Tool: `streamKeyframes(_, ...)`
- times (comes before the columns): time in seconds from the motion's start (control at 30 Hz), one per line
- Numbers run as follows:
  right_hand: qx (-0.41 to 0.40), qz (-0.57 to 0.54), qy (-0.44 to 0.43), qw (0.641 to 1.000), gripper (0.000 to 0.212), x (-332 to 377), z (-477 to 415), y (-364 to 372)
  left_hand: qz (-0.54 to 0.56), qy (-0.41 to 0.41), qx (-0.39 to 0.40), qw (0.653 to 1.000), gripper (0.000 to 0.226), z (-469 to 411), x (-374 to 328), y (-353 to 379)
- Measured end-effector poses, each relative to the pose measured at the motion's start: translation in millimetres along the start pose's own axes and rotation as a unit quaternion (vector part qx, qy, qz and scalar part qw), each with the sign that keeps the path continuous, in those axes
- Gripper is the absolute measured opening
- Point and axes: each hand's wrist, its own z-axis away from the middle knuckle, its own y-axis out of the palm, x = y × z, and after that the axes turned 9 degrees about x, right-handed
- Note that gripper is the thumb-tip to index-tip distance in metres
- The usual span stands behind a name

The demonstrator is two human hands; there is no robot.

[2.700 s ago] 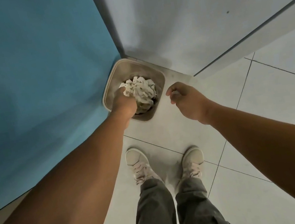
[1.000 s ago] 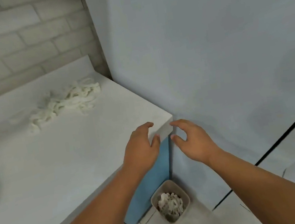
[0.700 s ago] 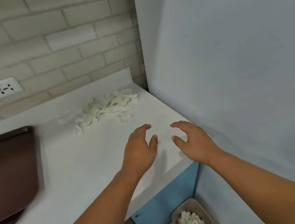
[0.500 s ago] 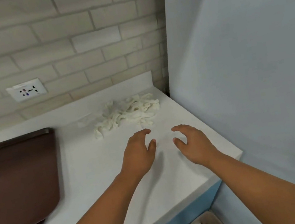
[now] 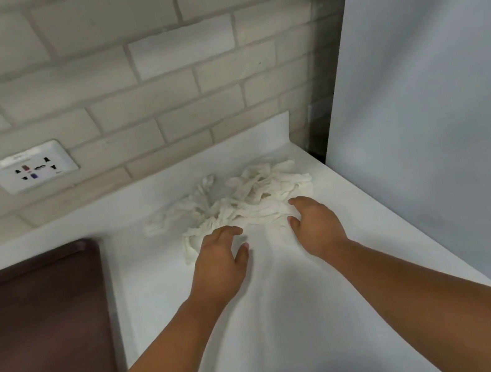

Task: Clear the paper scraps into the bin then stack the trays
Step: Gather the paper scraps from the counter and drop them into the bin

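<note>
Fingers (image 5: 229, 231): spreading loosely on both hands, slightly curved, gripping nothing.
Left hand (image 5: 218, 262): hovering palm down, its fingertips reaching the near left edge of the paper scraps (image 5: 239, 196).
Right hand (image 5: 317, 229): reaching the near right edge of the same heap; whether it is touching, I cannot tell.
Heap: lying on the white counter (image 5: 295, 324), in the far right corner.
Tray (image 5: 41, 336): sitting on the counter, left, apart from the heap.
Socket (image 5: 29, 168): showing on the brick wall (image 5: 120, 76), far left.
</note>
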Motion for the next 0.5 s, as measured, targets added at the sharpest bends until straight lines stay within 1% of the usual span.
streamKeyframes(0.1,0.004,0.019,0.032,0.999,0.048,0.0,-22.8,8.5,0.004,0.001,-0.003,1.0,0.03,-9.1,14.0,-0.6)
streamKeyframes(0.17,0.011,0.018,0.048,0.999,0.047,-2.2,-34.7,11.7,0.006,0.009,-0.007,1.0,0.029,-13.9,21.1,-0.4)
streamKeyframes(0.23,0.013,0.021,0.055,0.998,0.039,-5.0,-43.2,12.8,0.01,0.012,-0.011,1.0,0.027,-18.4,26.0,-0.2)
streamKeyframes(0.3,0.011,0.025,0.05,0.998,0.027,-6.0,-46.9,12.2,0.013,0.013,-0.016,1.0,0.027,-24.1,28.6,-0.4)
streamKeyframes(0.37,0.012,0.023,0.039,0.999,0.025,-4.1,-45.9,9.0,0.017,0.014,-0.022,1.0,0.026,-29.6,28.1,-0.4)
streamKeyframes(0.4,0.007,0.009,0.035,0.999,0.026,-2.1,-44.7,7.0,0.02,0.015,-0.026,0.999,0.026,-32.0,26.9,-0.3)
streamKeyframes(0.5,-0.027,-0.084,0.024,0.996,0.028,5.8,-36.5,-3.4,0.033,0.012,-0.039,0.999,0.026,-35.8,21.1,-0.2)
